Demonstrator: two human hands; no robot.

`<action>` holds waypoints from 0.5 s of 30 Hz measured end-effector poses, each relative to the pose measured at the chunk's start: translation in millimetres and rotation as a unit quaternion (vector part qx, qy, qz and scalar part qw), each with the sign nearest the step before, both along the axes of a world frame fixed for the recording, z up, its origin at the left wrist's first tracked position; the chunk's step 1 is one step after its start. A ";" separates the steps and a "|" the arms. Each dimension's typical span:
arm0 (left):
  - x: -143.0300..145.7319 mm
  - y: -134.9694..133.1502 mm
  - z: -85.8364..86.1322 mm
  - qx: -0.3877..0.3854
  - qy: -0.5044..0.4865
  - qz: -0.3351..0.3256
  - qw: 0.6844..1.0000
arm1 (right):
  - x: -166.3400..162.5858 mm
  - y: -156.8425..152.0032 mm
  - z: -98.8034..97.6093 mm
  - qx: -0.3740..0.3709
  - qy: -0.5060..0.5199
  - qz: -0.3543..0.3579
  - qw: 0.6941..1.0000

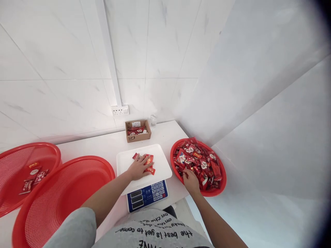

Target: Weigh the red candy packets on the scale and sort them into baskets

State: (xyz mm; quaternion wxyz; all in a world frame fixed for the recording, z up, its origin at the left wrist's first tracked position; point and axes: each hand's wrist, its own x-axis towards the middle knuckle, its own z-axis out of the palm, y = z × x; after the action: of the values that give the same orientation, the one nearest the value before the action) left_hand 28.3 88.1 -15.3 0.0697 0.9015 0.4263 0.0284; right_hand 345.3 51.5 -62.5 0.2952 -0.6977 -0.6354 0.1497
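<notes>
My left hand (139, 168) lies with its fingers spread over several small red packets (149, 159) on the white tray (160, 165) of a weighing scale. Its palm partly hides the packets. Below the tray shows the scale's blue keypad panel (148, 195). At the near left rim of a red basket (224, 179), heaped with red packets (204, 164), is my right hand (190, 181). Its fingers are curled together against the heap, and whatever is between the fingertips is hidden.
Behind the scale stands a cardboard box (138, 137) holding more red packets, beside a clear cup (153, 120). To the left are a red basket (88, 172) and another red basket (55, 151) with a few packets. A wall socket (120, 110) sits above the table.
</notes>
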 end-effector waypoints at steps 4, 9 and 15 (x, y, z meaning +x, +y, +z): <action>-30.2 -8.1 17.7 0.027 -0.029 0.057 0.998 | -0.6 -0.8 0.6 0.009 0.004 -0.003 1.000; -70.3 -77.0 10.8 0.012 -0.034 0.241 0.970 | -1.2 -1.5 2.3 0.008 -0.003 -0.003 1.000; -107.0 -151.2 -4.5 -0.089 0.017 0.273 0.958 | -0.1 -1.5 1.6 0.007 -0.006 0.004 1.000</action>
State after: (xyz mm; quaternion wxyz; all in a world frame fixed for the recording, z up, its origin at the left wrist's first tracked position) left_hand -78.7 -63.1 -19.8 0.1321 0.7412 0.6581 -0.0066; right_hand 345.2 50.0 -60.9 0.2954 -0.6944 -0.6406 0.1422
